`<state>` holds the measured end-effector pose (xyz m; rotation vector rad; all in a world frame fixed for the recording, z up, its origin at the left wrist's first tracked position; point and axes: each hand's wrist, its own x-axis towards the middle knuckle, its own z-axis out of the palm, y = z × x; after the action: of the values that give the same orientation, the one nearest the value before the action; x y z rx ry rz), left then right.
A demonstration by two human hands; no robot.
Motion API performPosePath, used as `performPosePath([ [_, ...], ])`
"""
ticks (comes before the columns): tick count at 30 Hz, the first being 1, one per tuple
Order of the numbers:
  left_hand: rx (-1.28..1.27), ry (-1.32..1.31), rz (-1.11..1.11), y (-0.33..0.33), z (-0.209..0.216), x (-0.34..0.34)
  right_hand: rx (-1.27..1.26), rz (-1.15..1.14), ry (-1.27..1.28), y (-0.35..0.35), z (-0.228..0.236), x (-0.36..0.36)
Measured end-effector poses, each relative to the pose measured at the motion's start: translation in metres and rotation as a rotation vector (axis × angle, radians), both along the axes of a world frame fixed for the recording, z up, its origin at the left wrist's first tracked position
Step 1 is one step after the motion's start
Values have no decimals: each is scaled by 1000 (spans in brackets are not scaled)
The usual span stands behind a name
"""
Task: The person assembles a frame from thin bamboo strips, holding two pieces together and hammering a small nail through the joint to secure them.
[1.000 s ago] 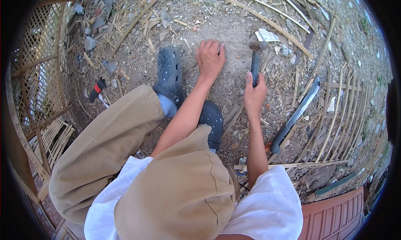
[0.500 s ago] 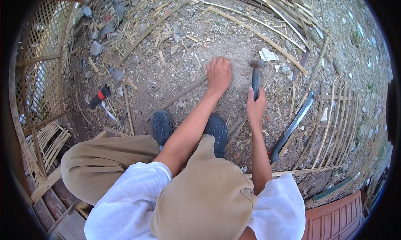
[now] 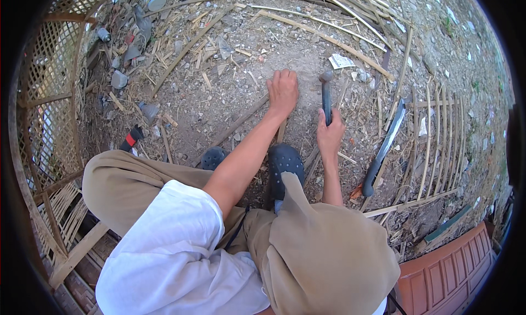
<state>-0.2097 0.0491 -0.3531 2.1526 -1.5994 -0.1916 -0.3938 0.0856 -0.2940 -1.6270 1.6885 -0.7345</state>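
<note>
My right hand [image 3: 329, 134] grips the dark handle of a hammer [image 3: 325, 93], whose metal head points away from me over the dirt. My left hand [image 3: 282, 91] lies palm down on the ground just left of the hammer head, fingers closed over the end of a thin bamboo strip [image 3: 233, 129] that runs back toward my dark perforated shoes [image 3: 282, 164]. I crouch in tan trousers and a white shirt.
A long machete [image 3: 384, 148] with a black handle lies on the ground to the right, beside a flat bamboo slat frame [image 3: 435, 139]. A woven lattice panel [image 3: 46, 112] stands at the left. Stones, cans and a red-and-black tool [image 3: 130, 139] lie at upper left. Long bamboo poles [image 3: 323, 13] lie ahead.
The view has shifted forward and down over my knees. My left hand stays pressed on the ground while the hammer in my right hand stays close beside it.
</note>
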Motion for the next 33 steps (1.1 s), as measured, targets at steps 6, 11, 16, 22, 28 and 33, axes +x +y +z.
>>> performPosePath([
  [6, -81, 90, 3, 1, 4, 6, 149, -70, -39, 29, 5, 26],
  [11, 171, 236, -71, -4, 15, 34, 207, -34, -19, 44, -5, 45],
  [16, 188, 658, -156, -6, 28, 69, 262, -22, 49, 47, -11, 49],
  [22, -43, 718, -154, -3, 21, 76, 266, 1, 86, 47, -18, 52],
  [28, -105, 698, -152, -5, 22, 55, 256, -10, 93, 48, -26, 49],
  [33, -180, 707, -80, -2, 12, 49, 267, -2, 61, 49, -17, 51],
])
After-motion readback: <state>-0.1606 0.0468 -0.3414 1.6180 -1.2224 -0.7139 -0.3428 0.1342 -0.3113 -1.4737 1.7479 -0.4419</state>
